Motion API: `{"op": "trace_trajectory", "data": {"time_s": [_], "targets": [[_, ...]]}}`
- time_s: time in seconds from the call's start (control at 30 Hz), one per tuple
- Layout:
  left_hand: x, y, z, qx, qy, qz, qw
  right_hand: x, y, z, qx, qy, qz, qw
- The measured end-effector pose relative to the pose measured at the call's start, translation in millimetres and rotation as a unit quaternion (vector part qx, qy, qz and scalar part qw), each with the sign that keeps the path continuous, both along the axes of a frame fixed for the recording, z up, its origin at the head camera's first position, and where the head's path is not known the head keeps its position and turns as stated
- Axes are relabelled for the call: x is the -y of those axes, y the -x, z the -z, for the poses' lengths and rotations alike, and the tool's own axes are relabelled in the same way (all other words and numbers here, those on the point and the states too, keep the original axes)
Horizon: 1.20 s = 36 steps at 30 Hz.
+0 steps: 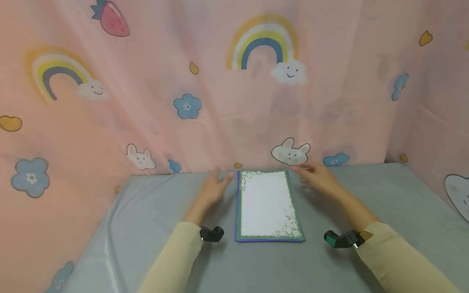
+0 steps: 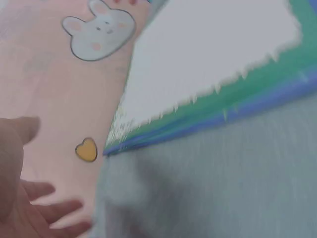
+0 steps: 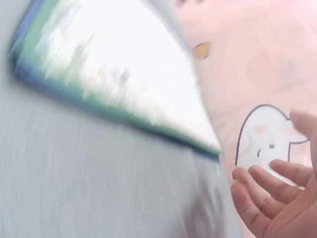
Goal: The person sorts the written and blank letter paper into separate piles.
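Observation:
A stack of paper sheets lies flat on the grey cloth, white in the middle with a green border and flowers at two corners. Blue-purple edges show beneath its top sheet. My left hand hovers just left of the stack's far end, fingers apart and holding nothing. On the other side, my right hand is raised off the far right corner, its fingers loosely bent and empty. In the right wrist view the stack is blurred, apart from the right hand. The left wrist view shows a gap between the left hand and the paper.
Grey cloth covers the table. Behind it and at the sides hangs a pink curtain printed with rainbows, rabbits and flowers. A dark wrist device sits on the left forearm, and a similar one on the right.

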<state>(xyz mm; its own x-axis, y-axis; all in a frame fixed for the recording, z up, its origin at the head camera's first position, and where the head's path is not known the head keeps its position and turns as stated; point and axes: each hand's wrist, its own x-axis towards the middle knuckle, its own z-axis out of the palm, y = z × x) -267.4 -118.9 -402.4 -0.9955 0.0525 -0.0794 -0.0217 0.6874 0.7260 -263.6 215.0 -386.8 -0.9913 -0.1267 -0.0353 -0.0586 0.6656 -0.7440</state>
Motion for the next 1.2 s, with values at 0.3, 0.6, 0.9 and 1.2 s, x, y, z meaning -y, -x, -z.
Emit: {"op": "trace_trajectory", "data": {"time_s": [0.3, 0.6, 0.9, 1.2], "targets": [[-26.9, 13.2, 24.3, 0.01, -0.189, -0.08, 0.9786, 10, -1.7, 17.6, 0.032, 0.179, 0.094, 0.9787], [-19.9, 13.0, 43.8, 0.017, -0.244, -0.115, 0.9629, 14, 0.6, 49.7, 0.041, 0.23, 0.098, 0.9675], [-13.1, 15.0, 61.1, -0.053, -0.194, -0.064, 0.9774, 14, 0.2, 65.2, 0.048, 0.217, 0.067, 0.9726], [-17.5, 20.6, 55.7, -0.077, -0.127, -0.02, 0.9887, 12, 8.7, 63.8, -0.004, 0.136, 0.051, 0.9895]]}}
